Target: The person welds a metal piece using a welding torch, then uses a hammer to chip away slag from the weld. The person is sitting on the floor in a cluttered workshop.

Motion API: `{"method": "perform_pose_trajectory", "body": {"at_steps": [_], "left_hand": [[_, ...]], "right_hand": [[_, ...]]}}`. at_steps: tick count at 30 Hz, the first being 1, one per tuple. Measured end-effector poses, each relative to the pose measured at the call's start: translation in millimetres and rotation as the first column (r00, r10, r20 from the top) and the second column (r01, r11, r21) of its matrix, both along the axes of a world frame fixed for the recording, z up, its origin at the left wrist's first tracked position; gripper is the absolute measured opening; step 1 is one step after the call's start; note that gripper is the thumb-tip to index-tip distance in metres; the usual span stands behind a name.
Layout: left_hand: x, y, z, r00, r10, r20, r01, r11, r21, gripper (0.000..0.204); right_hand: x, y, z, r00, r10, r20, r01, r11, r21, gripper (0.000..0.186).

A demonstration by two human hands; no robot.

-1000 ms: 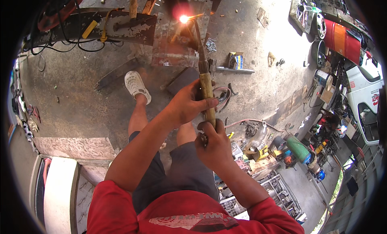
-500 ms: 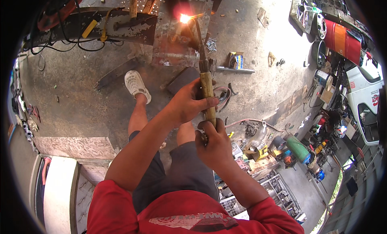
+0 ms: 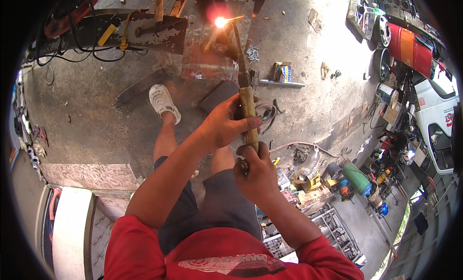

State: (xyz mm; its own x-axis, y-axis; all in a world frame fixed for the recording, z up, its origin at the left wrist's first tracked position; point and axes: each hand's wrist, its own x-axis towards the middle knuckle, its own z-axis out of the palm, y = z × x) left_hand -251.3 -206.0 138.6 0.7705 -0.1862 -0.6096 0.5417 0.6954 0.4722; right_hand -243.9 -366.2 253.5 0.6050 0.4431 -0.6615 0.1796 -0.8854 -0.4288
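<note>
Far ahead at the rusty steel plate (image 3: 212,53) the arc glare (image 3: 220,22) burns as before; my left hand (image 3: 224,125) and right hand (image 3: 255,171) stay clamped on the yellow-handled electrode holder (image 3: 248,111), barely shifted, so the weld continues.

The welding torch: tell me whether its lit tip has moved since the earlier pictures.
No. The welding torch tip glows at the same spot on the rusty metal plate, beside the small box; both the left hand and the right hand grip it as before.
</note>
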Motion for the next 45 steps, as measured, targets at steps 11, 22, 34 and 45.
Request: {"method": "perform_pose_trajectory", "body": {"at_steps": [11,22,34,45], "left_hand": [[2.1,1.9,3.0,0.999,0.032,0.015,-0.032,0.999,-0.041,0.063],[2.3,3.2,5.4,0.999,0.041,0.03,-0.04,0.998,-0.044,0.063],[0.7,-0.1,1.1,0.998,0.047,0.048,-0.045,0.999,-0.029,0.059],[0.7,2.0,3.3,0.999,0.032,0.027,-0.033,0.999,0.025,0.061]], "right_hand": [[1.6,7.4,3.4,0.999,-0.04,0.034,0.039,0.999,0.021,0.026],[1.2,6.9,3.7,0.999,-0.039,0.029,0.04,0.999,-0.001,0.022],[0.1,5.8,2.6,0.999,-0.045,0.026,0.044,0.999,0.017,0.025],[0.5,6.9,1.1,0.998,-0.046,0.03,0.046,0.999,0.017,0.023]]}}
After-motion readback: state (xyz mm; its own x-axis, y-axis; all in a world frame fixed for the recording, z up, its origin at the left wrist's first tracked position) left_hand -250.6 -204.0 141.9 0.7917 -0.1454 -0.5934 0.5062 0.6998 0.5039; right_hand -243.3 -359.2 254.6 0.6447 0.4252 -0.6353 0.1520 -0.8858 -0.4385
